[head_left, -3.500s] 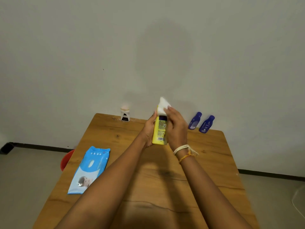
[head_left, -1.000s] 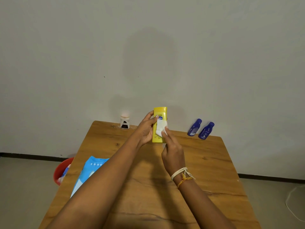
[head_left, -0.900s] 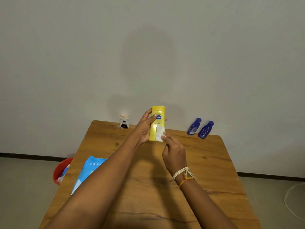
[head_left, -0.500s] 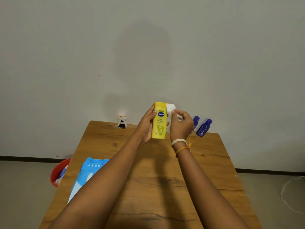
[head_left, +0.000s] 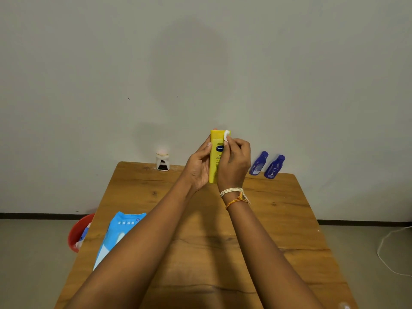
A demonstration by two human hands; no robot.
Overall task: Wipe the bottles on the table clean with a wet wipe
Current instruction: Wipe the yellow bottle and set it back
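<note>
My left hand (head_left: 199,166) holds a yellow lotion bottle (head_left: 215,152) upright above the far part of the wooden table (head_left: 278,219). My right hand (head_left: 234,162) pinches a small white wet wipe (head_left: 226,135) against the bottle's top right corner and covers much of its front. Two small dark blue bottles (head_left: 258,163) (head_left: 274,166) lean at the table's far right edge by the wall. A small white jar with a dark label (head_left: 162,162) stands at the far left edge.
A light blue pack of wet wipes (head_left: 121,233) lies on the table's left side, partly hidden by my left forearm. A red bucket (head_left: 78,233) sits on the floor left of the table. A white cable (head_left: 390,253) trails on the floor at right.
My right hand with the wipe has moved from the bottle's lower front, round its right side, up to the top corner. The bottle has risen slightly in my left hand.
</note>
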